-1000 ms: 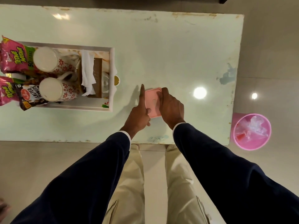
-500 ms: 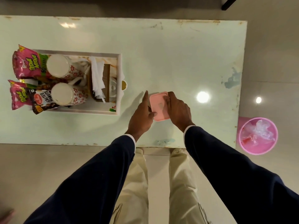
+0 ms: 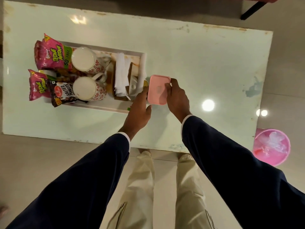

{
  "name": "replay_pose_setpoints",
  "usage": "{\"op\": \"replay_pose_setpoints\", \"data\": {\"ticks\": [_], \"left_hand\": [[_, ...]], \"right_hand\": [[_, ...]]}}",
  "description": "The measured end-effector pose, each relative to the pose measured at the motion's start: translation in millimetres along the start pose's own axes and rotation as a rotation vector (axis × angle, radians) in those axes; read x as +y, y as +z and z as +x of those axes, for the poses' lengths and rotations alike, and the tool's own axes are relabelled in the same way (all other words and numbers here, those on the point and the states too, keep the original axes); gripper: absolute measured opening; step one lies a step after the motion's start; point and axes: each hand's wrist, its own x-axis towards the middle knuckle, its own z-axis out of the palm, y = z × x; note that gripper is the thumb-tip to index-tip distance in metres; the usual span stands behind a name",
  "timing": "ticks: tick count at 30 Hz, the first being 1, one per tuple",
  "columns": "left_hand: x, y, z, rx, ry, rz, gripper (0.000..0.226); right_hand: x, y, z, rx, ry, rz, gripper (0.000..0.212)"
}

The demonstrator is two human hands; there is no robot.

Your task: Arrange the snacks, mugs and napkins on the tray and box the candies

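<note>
A small pink box [image 3: 158, 90] with its lid on sits just right of the white tray's [image 3: 105, 107] right rim. My right hand [image 3: 179, 100] grips its right side, thumb on the lid. My left hand [image 3: 140, 109] rests straight fingers along the box's left side, thumb near the near corner. In the tray are two floral mugs [image 3: 85, 59] [image 3: 87, 88], white napkins [image 3: 121, 75] in a brown holder, two pink snack packets [image 3: 51, 55] [image 3: 37, 85] and a salted peanuts packet [image 3: 63, 93]. A small yellow round thing [image 3: 145, 83] shows between tray and box.
The pale green table [image 3: 206, 63] has its near edge by my legs and its right edge near a pink bin [image 3: 272, 147] on the floor. A dark furniture leg [image 3: 252, 9] stands beyond the far right corner.
The pink box and both hands have moved left, up to the tray's right rim. My left index finger no longer points out alone beside the box.
</note>
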Motion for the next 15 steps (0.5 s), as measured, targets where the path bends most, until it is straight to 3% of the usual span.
{"op": "replay_pose_setpoints", "data": {"ticks": [7, 12, 15], "left_hand": [[-11, -18, 1, -0.146, 0.094, 0.076, 0.075], [-13, -42, -17, -0.215, 0.16, 0.101, 0.075], [-9, -63, -37, -0.224, 0.208, 0.175, 0.07]], "right_hand": [[-3, 5, -3, 0.032, 0.058, -0.008, 0.036], [-16, -13, -25, 0.069, 0.115, 0.043, 0.049], [-29, -29, -53, 0.105, 0.014, -0.07, 0.05]]}}
